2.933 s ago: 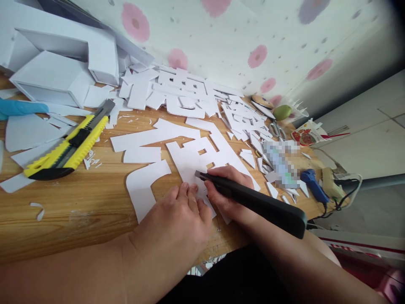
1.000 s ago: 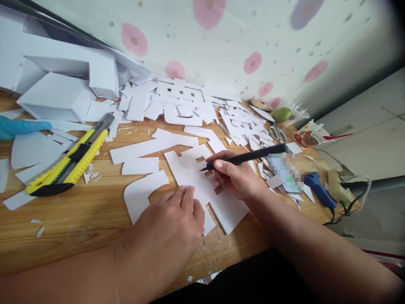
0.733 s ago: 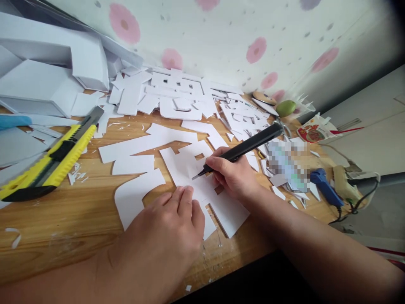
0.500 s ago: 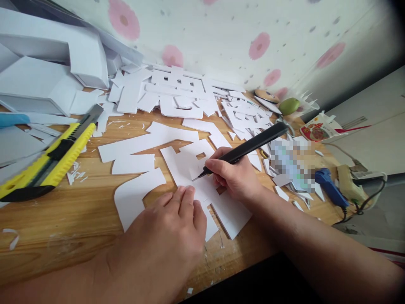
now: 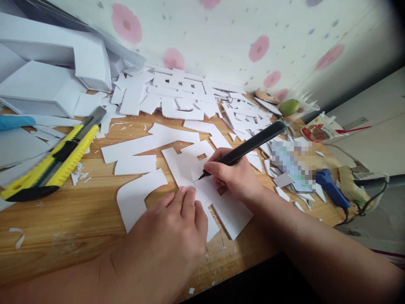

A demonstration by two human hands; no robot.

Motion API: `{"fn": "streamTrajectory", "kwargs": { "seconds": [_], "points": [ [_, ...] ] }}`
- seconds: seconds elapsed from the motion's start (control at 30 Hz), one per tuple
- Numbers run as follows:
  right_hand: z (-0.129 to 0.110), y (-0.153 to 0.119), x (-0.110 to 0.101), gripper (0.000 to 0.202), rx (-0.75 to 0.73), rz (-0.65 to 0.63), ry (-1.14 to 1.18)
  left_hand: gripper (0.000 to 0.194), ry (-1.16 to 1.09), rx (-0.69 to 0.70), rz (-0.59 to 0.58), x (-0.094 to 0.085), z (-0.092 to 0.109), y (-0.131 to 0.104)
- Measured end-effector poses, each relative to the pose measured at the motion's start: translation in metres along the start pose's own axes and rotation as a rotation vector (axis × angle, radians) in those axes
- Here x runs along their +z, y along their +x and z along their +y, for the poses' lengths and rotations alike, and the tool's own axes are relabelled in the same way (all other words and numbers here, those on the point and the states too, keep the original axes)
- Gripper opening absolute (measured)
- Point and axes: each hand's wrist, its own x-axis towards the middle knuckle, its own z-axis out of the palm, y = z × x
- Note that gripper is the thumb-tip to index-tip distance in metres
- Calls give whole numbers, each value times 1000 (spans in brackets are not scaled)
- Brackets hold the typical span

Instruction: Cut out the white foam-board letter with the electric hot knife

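A white foam board piece [image 5: 186, 166] with small square cut-outs lies in front of me on the wooden table. My left hand [image 5: 177, 223] rests on its near left part, fingers held side by side and pressing down with the fingertips. My right hand [image 5: 232, 175] is closed around a slim black craft knife [image 5: 249, 145], which leans up to the right. The thin tip of the knife touches the board just beyond my left fingertips. Beside my left hand lies a curved white piece [image 5: 136, 196], with more cut white strips [image 5: 148, 141] beyond it.
A yellow utility knife [image 5: 53, 162] lies at left with its blade out. White boxy shapes [image 5: 41, 86] and heaped offcuts [image 5: 180, 90] line the wall. At right are a blurred phone [image 5: 292, 164], a blue plug [image 5: 332, 188], a power strip [image 5: 352, 185] and a paper cup [image 5: 321, 128].
The view has shifted slightly, so everything sits a little lower and to the right. Both hands keep their places on the board, and the knife tip has barely moved.
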Motion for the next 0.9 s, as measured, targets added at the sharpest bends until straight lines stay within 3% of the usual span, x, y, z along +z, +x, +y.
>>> {"fn": "streamTrajectory", "kwargs": {
  "seconds": [0.9],
  "points": [
    [0, 10, -5, 25, 44, -35, 82, 31, 42, 46, -9, 5, -3, -6]
  ]
}}
